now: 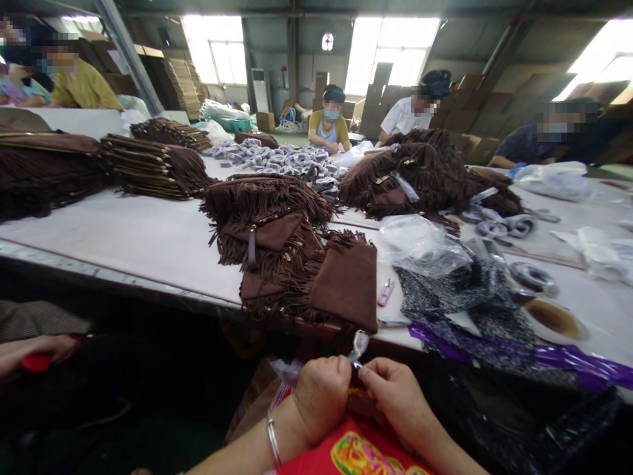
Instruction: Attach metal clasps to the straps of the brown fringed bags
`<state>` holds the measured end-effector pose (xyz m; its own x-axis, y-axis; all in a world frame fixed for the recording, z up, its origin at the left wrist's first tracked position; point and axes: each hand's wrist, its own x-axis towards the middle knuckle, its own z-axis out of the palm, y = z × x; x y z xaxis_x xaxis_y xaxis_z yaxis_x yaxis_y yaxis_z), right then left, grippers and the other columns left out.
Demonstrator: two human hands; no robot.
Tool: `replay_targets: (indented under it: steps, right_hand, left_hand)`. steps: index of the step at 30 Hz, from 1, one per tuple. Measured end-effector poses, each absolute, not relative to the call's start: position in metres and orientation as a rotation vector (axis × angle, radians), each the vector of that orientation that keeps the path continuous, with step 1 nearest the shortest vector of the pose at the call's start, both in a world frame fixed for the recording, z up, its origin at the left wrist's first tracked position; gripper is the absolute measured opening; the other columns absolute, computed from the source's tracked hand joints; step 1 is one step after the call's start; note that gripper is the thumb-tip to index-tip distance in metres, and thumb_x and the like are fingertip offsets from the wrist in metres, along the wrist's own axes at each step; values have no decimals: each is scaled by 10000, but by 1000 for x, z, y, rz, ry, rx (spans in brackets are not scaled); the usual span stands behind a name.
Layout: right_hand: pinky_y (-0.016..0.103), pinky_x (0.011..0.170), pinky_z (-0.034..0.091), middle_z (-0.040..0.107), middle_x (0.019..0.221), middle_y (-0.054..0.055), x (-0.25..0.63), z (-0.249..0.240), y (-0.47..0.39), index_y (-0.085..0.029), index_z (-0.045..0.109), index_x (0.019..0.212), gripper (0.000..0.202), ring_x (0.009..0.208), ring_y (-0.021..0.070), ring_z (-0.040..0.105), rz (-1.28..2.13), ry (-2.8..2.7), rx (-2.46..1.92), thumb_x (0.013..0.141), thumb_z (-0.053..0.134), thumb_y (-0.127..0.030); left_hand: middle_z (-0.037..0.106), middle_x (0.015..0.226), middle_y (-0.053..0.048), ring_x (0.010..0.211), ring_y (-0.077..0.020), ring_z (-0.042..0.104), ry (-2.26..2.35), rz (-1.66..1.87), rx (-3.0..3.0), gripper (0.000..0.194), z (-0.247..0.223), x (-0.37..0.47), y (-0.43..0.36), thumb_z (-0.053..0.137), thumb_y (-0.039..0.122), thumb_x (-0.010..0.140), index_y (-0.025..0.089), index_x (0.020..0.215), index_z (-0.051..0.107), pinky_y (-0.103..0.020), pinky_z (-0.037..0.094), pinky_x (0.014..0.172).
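My left hand (324, 389) is closed in a fist over my lap, a silver bangle (273, 439) on its wrist. A small grey-and-white shiny strip (360, 344) sticks up between my two hands. The fingertips of my right hand (398, 396) pinch its lower end, and my left fist grips beside it; what lies inside the fist is hidden. Just beyond, at the table edge, lies a brown fringed pouch (346, 277) on a heap of similar fringed pouches (270, 231). Pink thread snips (386, 292) lie to its right.
Stacked fringed pouches (153, 165) stand on the table's left. Wrapped grey straps (281, 157) are piled farther back. Clear plastic bags (420, 244), speckled fabric (459, 307) and a tape roll (554, 320) lie right. Co-workers (329, 125) sit across; another person's hand (62, 346) shows at left.
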<state>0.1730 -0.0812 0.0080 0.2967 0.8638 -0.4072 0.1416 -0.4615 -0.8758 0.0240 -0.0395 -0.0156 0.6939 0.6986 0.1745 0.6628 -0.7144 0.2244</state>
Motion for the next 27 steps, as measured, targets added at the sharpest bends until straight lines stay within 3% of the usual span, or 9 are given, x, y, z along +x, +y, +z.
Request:
replay_targets:
  steps: [7,16,21,27]
  right_hand:
    - [226,385,236,420,426,-71,175,0,-83,-204,542,587,275,374,78,318,1360,-769,-1767,683,613,-451]
    - [213,396,240,468,424,-45,172,-5,-76,-177,558,557,347,378,77,371,1344,-758,-1750,683,654,-486]
    - [205,394,235,461,423,-60,172,-6,-76,-169,559,577,393,369,62,350,1446,-664,-1631,668,709,-520]
    - [195,446,305,541,507,-37,171,-10,-74,-135,607,651,432,437,58,400,1568,-463,-1307,604,845,-492]
  left_hand:
    - [676,694,-68,596,-272,661,1169,347,2700,130,-15,23,-38,478,103,839,189,807,569,-338,404,480]
    - [691,725,-92,639,-200,628,1197,480,2034,297,-2,25,-37,403,273,947,174,743,595,-295,350,561]
    - [598,586,-19,552,-138,518,1172,534,1571,319,5,30,-36,492,332,898,174,631,568,-255,349,530]
    - [477,448,58,350,-70,351,958,587,975,400,-6,34,-36,606,532,808,180,637,523,-212,251,386]
